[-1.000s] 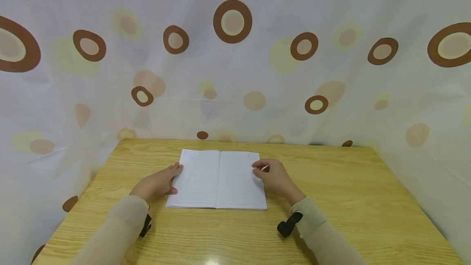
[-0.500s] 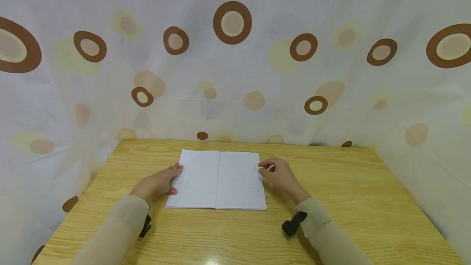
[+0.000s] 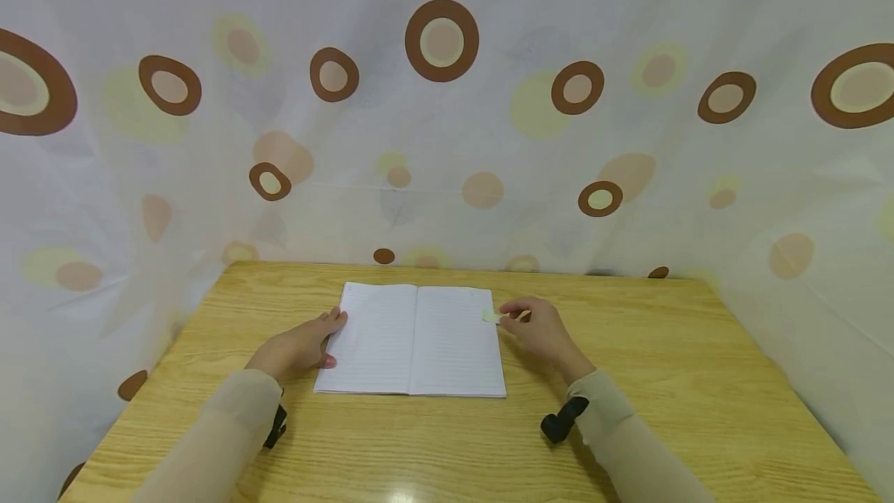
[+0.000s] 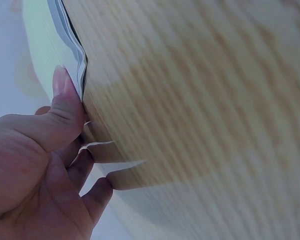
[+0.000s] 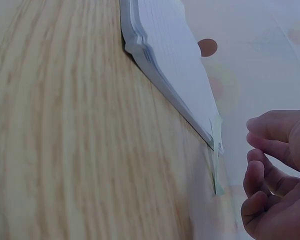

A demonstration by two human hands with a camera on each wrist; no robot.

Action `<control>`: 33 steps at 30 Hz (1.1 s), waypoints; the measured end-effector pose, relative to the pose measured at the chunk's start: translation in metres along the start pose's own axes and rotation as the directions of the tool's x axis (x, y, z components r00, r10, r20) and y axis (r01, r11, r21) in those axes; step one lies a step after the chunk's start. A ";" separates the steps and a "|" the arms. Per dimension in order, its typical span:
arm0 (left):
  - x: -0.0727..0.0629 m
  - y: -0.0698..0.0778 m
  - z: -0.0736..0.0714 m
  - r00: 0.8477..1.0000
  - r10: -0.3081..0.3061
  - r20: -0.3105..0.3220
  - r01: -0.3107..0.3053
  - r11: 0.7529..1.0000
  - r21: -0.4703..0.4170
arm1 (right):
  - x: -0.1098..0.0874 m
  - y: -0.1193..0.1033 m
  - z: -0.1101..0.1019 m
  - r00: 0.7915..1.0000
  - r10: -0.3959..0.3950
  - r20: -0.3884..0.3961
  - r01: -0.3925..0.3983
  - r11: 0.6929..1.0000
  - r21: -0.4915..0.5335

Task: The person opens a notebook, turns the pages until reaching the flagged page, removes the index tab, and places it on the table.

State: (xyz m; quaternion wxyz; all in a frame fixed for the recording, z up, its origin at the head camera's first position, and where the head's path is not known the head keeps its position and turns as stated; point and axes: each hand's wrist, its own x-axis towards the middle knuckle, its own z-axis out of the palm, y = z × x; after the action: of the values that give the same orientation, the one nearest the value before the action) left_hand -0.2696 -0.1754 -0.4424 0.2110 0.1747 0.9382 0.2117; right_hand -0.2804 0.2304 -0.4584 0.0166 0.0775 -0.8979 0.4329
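An open lined notebook lies on the wooden table, blank pages facing up. My left hand rests at its left edge. In the left wrist view the thumb touches the page edge, while the other fingers reach down beside it. A small pale green sticky tab juts past the right page's outer edge. Just right of that tab is my right hand, its fingers loosely bent. The right wrist view shows a gap between those fingertips and the tab.
The wooden table extends well to the right of the notebook. Behind it hangs a white curtain with brown and beige circles. Each wrist carries a black strapped-on device, such as the right camera.
My right hand has moved right, off the page edge, and the pale green tab has come into sight there. The left hand and notebook have stayed put.
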 end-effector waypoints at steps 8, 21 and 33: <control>0.001 -0.002 0.002 1.000 0.004 0.001 -0.004 1.000 -0.013 | 0.003 0.007 -0.003 1.000 -0.001 -0.002 0.001 1.000 -0.029; 0.005 -0.006 0.003 1.000 -0.010 0.001 0.010 1.000 -0.024 | 0.004 0.016 -0.006 0.998 -0.063 -0.013 0.062 0.997 -0.047; 0.005 -0.008 0.003 1.000 0.018 0.001 -0.018 1.000 -0.004 | 0.008 0.022 -0.002 1.000 0.005 -0.015 -0.006 0.996 -0.091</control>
State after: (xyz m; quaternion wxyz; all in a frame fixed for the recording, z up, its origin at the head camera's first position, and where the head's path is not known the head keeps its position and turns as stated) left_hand -0.2746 -0.1791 -0.4503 0.2097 0.1829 0.9361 0.2153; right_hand -0.2920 0.2443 -0.4735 0.0254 0.0711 -0.9169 0.3920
